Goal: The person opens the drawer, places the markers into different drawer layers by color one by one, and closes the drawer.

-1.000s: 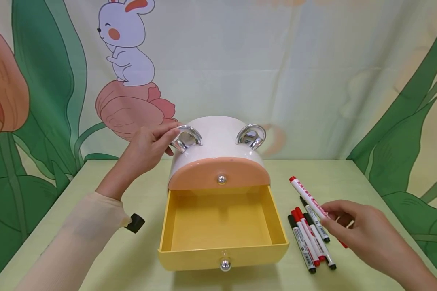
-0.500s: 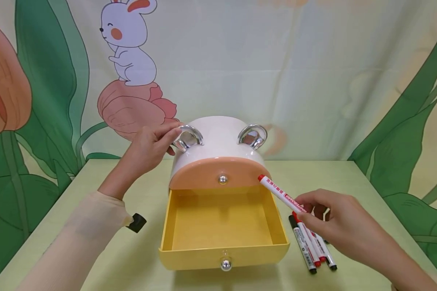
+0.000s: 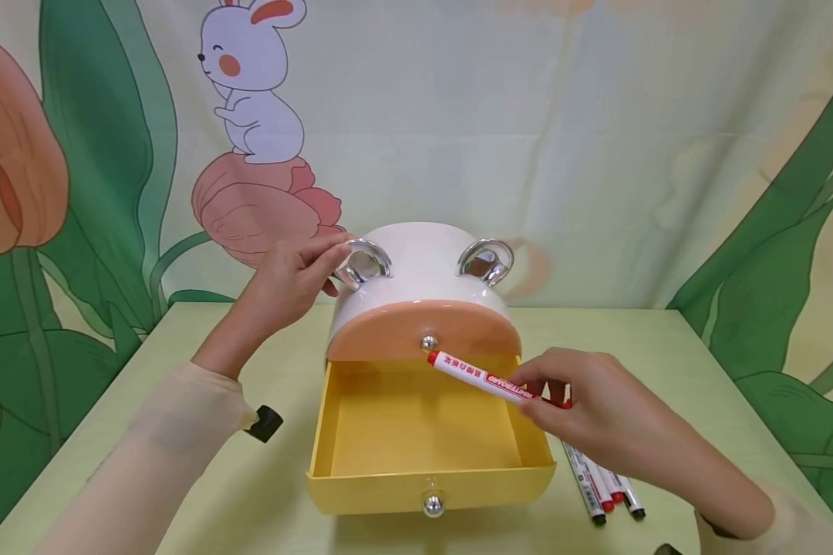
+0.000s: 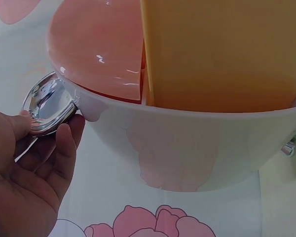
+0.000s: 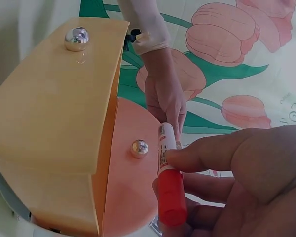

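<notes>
A white storage box (image 3: 423,258) with two silver ears stands mid-table. Its yellow lower drawer (image 3: 426,492) is pulled out and holds nothing; the orange upper drawer (image 3: 389,331) is closed. My left hand (image 3: 284,281) pinches the silver ear (image 4: 49,106) on the box's left side between thumb and fingers. Above the right part of the yellow drawer, my right hand (image 3: 583,393) pinches a white whiteboard marker (image 3: 475,375) with red ends. The marker points left, its tip near the upper drawer's silver knob (image 3: 428,343). In the right wrist view, its red cap (image 5: 171,200) faces the camera.
Several red and black markers (image 3: 590,482) lie on the green table (image 3: 264,493) to the right of the drawer, partly hidden under my right hand. A cloth backdrop (image 3: 597,154) with a printed rabbit and tulips hangs behind the table.
My right hand has carried the marker leftward from above the pile of markers to over the open drawer. My left hand keeps its hold on the ear.
</notes>
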{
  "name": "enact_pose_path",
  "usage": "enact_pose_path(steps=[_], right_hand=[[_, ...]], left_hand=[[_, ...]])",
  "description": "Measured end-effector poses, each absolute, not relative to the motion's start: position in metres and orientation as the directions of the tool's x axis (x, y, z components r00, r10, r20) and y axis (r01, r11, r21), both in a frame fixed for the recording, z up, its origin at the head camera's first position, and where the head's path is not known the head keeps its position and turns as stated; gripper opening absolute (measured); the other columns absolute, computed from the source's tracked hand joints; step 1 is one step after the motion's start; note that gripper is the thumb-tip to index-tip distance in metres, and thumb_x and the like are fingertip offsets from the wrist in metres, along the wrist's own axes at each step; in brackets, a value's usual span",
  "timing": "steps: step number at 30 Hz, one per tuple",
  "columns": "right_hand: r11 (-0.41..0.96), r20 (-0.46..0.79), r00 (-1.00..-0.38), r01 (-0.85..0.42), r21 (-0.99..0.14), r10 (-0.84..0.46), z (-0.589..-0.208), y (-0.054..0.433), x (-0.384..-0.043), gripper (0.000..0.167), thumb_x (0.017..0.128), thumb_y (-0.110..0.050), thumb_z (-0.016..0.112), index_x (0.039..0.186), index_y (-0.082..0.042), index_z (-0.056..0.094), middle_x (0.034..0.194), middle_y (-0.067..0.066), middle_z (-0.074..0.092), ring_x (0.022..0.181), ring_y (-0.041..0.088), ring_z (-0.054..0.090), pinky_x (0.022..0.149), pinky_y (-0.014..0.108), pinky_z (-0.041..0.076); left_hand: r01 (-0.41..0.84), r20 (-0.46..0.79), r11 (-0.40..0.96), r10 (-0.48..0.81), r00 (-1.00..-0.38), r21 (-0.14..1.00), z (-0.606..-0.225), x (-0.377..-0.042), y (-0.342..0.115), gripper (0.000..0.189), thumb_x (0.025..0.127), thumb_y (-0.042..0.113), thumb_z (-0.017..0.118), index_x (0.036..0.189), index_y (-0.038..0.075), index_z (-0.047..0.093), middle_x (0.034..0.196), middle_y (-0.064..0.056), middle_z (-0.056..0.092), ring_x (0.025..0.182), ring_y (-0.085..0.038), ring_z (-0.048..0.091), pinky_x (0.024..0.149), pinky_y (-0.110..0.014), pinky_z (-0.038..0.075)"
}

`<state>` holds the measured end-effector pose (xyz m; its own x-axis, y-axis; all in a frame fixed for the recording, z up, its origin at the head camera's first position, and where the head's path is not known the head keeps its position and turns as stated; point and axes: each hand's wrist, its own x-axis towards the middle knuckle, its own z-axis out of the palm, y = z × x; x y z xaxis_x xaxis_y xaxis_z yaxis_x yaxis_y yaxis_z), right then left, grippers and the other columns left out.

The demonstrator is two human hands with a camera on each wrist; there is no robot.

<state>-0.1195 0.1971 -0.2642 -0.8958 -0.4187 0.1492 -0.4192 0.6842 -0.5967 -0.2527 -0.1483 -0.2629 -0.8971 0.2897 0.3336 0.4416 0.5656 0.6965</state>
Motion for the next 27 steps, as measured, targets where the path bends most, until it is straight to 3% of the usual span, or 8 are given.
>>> enact_pose_path(steps=[16,27], right_hand=[[0.643,0.043,-0.809,-0.496,-0.583,-0.586,-0.264,0.161,-0.137,0.013,0.093,-0.009,0.078,0.106,-0.012,0.078,0.081,-0.009,0.062,0.076,0.013,0.056,0.062,0.025,0.049],[0.61,0.026,-0.74,-0.574,-0.546,-0.672,-0.278,0.147,-0.144,0.011,0.092,-0.004,0.074,0.096,-0.013,0.079,0.082,-0.013,0.065,0.071,0.004,0.054,0.065,0.024,0.049]], left_hand=[[0.428,0.327,0.573,0.275,-0.904,0.699,-0.263,-0.253,-0.147,0.04,0.109,0.027,0.056,0.145,0.011,0.061,0.12,-0.012,0.069,0.085,-0.027,0.066,0.063,-0.028,0.054],[0.419,0.325,0.571,0.264,-0.908,0.706,-0.265,-0.252,-0.147,0.04,0.109,0.027,0.056,0.146,0.011,0.061,0.119,-0.012,0.069,0.085,-0.027,0.066,0.063,-0.026,0.053]])
